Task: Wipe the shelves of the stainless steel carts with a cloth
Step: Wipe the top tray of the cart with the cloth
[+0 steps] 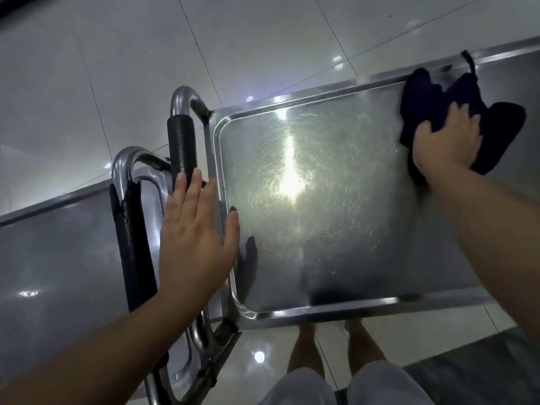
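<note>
The top shelf [336, 258] of a stainless steel cart fills the middle of the view, with a bright light reflection at its centre. My right hand [447, 141] presses a dark crumpled cloth [473, 118] onto the shelf's far right corner, fingers curled over the fabric. My left hand [195, 226] lies flat with straight fingers over the shelf's left rim, next to the cart's handle [181, 147], which has a black grip sleeve.
A second steel cart [58, 258] stands on the left, its handle [131, 235] with a torn black sleeve close beside the first handle. Another steel surface [511, 57] runs behind at the far right. Glossy tiled floor surrounds; my legs [330, 358] stand below the shelf's near edge.
</note>
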Available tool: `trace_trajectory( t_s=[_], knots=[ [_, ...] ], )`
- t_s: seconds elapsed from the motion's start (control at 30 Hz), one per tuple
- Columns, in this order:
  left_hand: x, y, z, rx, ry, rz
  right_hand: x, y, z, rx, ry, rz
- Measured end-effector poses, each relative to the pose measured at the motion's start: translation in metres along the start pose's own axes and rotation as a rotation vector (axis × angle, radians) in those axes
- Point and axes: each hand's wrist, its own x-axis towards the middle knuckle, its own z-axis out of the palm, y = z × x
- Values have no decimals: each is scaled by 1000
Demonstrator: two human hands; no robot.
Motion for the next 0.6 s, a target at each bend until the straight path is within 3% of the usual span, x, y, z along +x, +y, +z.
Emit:
trace_trajectory(
  t_s=[0.13,0.3,0.4,0.5,0.6],
  knots=[
    [1,1,1,-1,-1,-8,-49,-77,42,-25,-80,-164],
    [1,1,0,16,5,-4,-168,-179,114,-110,-359,-720],
    [0,-1,0,11,8,-11,-215,-199,139,-161,-515,-1007],
    [-1,-3,0,-2,12,-17,-203,-189,137,-126,-506,-1091],
    [-1,-3,0,-19,-1,-22,-144,-172,116,-98,-359,-950]
  ],
)
